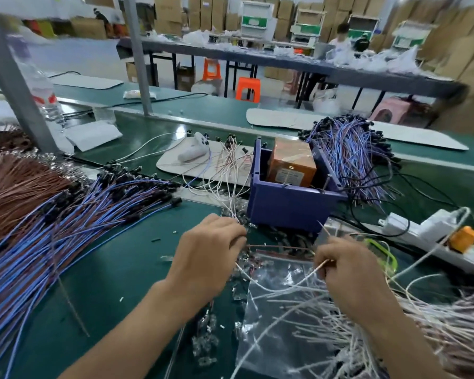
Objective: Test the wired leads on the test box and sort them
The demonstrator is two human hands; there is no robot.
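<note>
Just in front of the blue test box [290, 209], our right hand [350, 272] pinches a pale lead [311, 274] and our left hand [211, 250] curls its fingers on a brownish lead [279, 246] stretched between them. Blue leads [66, 214] lie heaped at left, and white leads [340, 310] cross a clear bag [271, 337] at right.

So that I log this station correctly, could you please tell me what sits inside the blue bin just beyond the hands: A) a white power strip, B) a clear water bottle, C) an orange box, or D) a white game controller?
C: the orange box stands inside the blue bin, within its walls.
</note>
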